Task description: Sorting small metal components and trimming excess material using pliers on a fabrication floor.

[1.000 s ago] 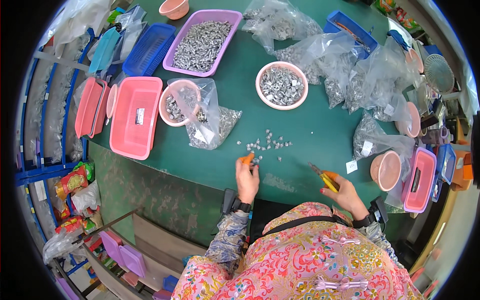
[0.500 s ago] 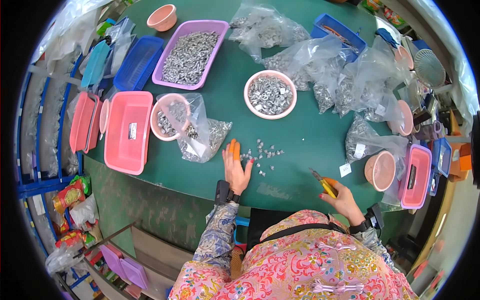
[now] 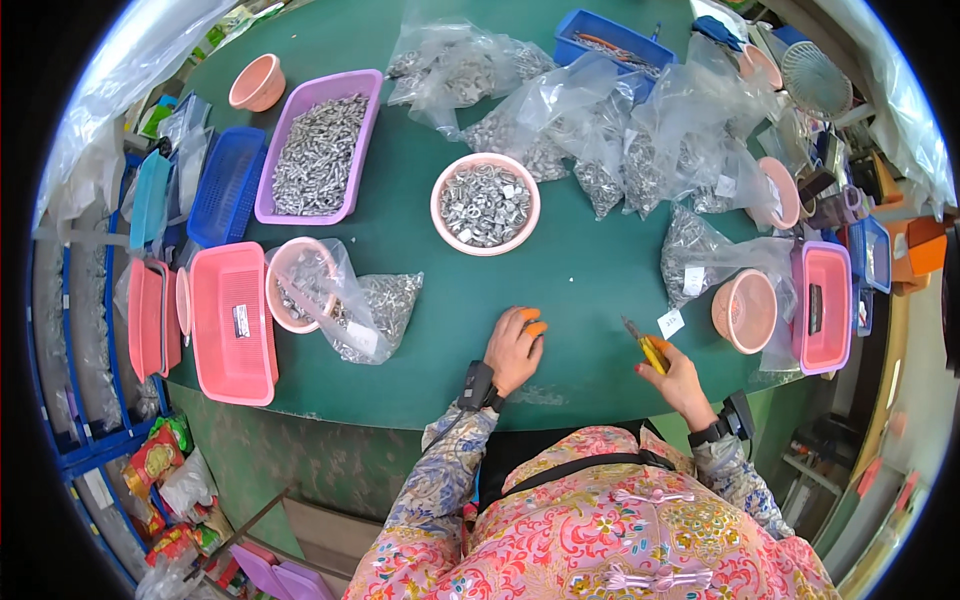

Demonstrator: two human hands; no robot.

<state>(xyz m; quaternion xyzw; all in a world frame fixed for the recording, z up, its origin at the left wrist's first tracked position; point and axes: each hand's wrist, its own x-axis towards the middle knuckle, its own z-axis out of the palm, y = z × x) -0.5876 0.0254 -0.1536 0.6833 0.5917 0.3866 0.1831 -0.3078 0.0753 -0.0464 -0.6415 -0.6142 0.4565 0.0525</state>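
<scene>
My left hand (image 3: pixel 516 350) rests on the green table (image 3: pixel 590 370), its fingers curled downward and orange tape or covers on some of them. What lies under or inside those fingers is hidden. In my right hand (image 3: pixel 676 381) is a pair of pliers (image 3: pixel 652 352) with yellow handles, its dark jaws pointing away to the left above the tabletop. Beyond my left hand stands a round pink bowl (image 3: pixel 533 212) filled with small silver metal parts. A clear bag (image 3: pixel 385 315) of similar parts lies to the left, its mouth draped over another pink bowl (image 3: pixel 290 326).
A purple tray (image 3: pixel 370 130) heaped with metal parts stands at the far left. Near it are a blue basket (image 3: pixel 228 190) and a pink basket (image 3: pixel 235 340). Several clear bags (image 3: pixel 600 130) of parts fill the far right. A pink cup (image 3: pixel 745 312) and a pink-purple basket (image 3: pixel 822 310) sit at right.
My left hand has gone from flat and spread to curled, shifting right over where loose metal parts lay; those parts no longer show. My right hand keeps the pliers. The whole view has shifted.
</scene>
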